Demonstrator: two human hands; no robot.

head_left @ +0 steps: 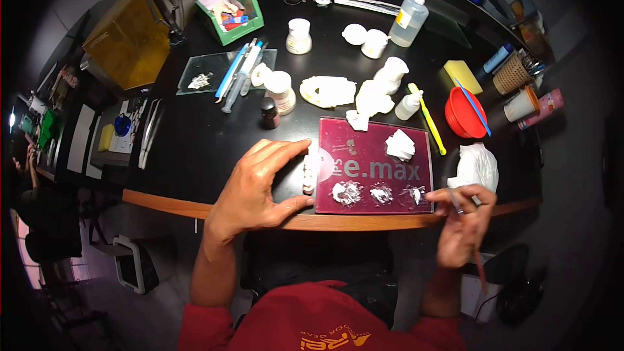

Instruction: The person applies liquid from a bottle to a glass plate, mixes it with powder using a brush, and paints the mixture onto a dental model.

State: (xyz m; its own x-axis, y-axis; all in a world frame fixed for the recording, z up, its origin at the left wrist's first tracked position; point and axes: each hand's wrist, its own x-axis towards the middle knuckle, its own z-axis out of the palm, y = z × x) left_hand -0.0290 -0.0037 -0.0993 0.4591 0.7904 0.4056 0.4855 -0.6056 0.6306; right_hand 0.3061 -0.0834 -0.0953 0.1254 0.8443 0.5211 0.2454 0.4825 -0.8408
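My left hand is curved at the left edge of a dark red slab, thumb and fingers apart around a small row of tooth-like pieces. Whether its fingertips touch them is hard to tell. On the slab lie three smears of white paste and a crumpled white tissue. At the slab's lower right corner, my right hand is closed around a thin brush-like tool. The tool's tip is near the rightmost smear.
Behind the slab stand white jars, a dark small bottle and a clear bottle. To the right are a red bowl, a yellow tool and a white cloth. A green bin sits at the back left.
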